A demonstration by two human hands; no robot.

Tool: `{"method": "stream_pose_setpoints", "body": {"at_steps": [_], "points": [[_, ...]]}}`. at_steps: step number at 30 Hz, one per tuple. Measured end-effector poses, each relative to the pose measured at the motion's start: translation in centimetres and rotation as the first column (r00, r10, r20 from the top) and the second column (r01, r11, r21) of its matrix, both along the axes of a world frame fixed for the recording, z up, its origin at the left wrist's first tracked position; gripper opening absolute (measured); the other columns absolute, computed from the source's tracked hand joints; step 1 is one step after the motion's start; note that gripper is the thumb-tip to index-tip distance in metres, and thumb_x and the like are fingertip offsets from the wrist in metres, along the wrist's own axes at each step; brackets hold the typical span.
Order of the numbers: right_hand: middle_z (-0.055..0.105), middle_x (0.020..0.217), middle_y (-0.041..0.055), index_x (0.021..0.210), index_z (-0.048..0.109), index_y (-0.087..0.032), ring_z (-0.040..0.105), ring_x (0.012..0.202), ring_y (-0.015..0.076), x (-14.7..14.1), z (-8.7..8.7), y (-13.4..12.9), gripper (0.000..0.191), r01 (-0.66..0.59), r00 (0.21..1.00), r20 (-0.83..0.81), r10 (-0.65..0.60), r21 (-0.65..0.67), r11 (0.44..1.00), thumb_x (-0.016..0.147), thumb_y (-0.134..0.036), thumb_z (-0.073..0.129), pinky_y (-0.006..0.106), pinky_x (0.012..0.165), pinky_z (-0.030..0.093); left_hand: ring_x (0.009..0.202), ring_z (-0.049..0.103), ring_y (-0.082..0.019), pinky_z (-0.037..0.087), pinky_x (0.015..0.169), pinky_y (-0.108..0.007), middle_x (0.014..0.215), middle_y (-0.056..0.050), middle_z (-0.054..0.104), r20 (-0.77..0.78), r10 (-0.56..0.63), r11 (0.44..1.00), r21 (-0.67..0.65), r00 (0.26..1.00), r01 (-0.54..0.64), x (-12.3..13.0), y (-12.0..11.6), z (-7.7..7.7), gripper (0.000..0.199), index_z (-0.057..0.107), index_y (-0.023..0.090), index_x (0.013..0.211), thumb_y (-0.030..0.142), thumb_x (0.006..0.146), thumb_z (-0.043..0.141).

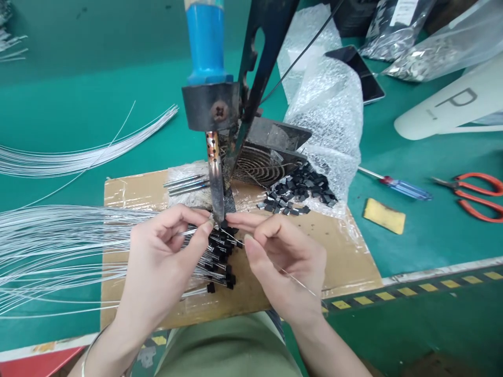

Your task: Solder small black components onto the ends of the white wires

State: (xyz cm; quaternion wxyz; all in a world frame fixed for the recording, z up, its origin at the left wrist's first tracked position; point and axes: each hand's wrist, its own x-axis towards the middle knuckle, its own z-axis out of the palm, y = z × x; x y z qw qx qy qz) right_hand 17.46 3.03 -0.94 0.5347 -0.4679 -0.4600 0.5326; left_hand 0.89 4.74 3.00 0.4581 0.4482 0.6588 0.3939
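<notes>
A blue-handled soldering iron (215,178) hangs tip-down in a black clamp, between my two hands. My left hand (168,256) is closed with thumb and index finger pinched on a white wire (188,231) right beside the tip. My right hand (286,262) is closed on a thin silvery solder wire (296,283), which runs from near the tip down across the palm. Its index fingertip is close to a small black piece under the tip; whether it touches is unclear. Below the fingertips lie several wires with black connectors (220,256) on their ends.
A cardboard sheet (334,262) lies under the work. Behind stand a round-grilled fan (259,165) and a pile of loose black connectors (302,186). White wire bundles (58,230) spread left. At right are a screwdriver (404,187), yellow sponge (384,215) and red-handled scissors (477,184).
</notes>
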Motion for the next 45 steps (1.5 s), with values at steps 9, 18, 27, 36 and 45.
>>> {"method": "stream_pose_setpoints", "body": {"at_steps": [9,18,27,36,45], "points": [[0.085,0.117,0.0036,0.079,0.061,-0.025,0.08,0.113,0.0216,-0.02,0.22,-0.11,0.024,0.016,1.0,0.008,-0.016,-0.001,1.0,0.097,-0.012,0.069,0.036,0.102,0.061,0.062,0.058,-0.007,0.043,0.056,-0.017,0.08,0.002,0.074,-0.037,-0.018,1.0,0.014,0.999,0.019,0.06,0.05,0.08,0.008,0.078,0.021,0.074,0.017,0.081,0.08],[0.085,0.119,0.0075,0.081,0.061,-0.026,0.08,0.114,0.026,0.03,0.23,0.03,0.022,-0.007,1.0,0.024,0.007,0.005,1.0,0.096,-0.013,0.071,0.042,0.102,0.063,0.067,0.062,-0.01,0.044,0.058,-0.019,0.086,0.0,0.079,-0.048,0.0,1.0,0.025,0.999,0.001,-0.01,-0.12,-0.1,0.007,0.079,0.021,0.075,0.018,0.08,0.081],[0.085,0.118,0.0048,0.081,0.061,-0.026,0.08,0.113,0.0228,0.01,0.11,-0.29,0.023,0.014,1.0,0.018,-0.015,0.024,1.0,0.096,-0.01,0.07,0.038,0.103,0.061,0.065,0.06,-0.009,0.04,0.055,-0.021,0.085,0.001,0.079,-0.054,-0.018,1.0,0.019,0.998,0.019,0.03,-0.16,-0.22,0.008,0.077,0.021,0.075,0.019,0.083,0.08],[0.084,0.119,0.0018,0.083,0.063,-0.026,0.079,0.114,0.0193,-0.04,0.14,-0.39,0.023,0.009,1.0,0.024,-0.009,0.017,1.0,0.096,-0.009,0.071,0.033,0.104,0.058,0.065,0.06,-0.009,0.04,0.056,-0.022,0.086,0.001,0.08,-0.051,-0.018,1.0,0.024,0.999,0.019,0.01,-0.27,-0.05,0.008,0.077,0.021,0.076,0.019,0.084,0.08],[0.084,0.121,0.0001,0.085,0.064,-0.026,0.079,0.113,0.0175,-0.12,-0.03,-0.4,0.022,0.007,0.999,0.038,-0.009,0.052,0.999,0.097,-0.008,0.071,0.031,0.105,0.058,0.066,0.062,-0.01,0.04,0.054,-0.021,0.088,0.0,0.081,-0.065,-0.009,0.999,0.037,0.998,0.011,0.07,-0.31,-0.22,0.007,0.078,0.022,0.076,0.02,0.082,0.079]]}}
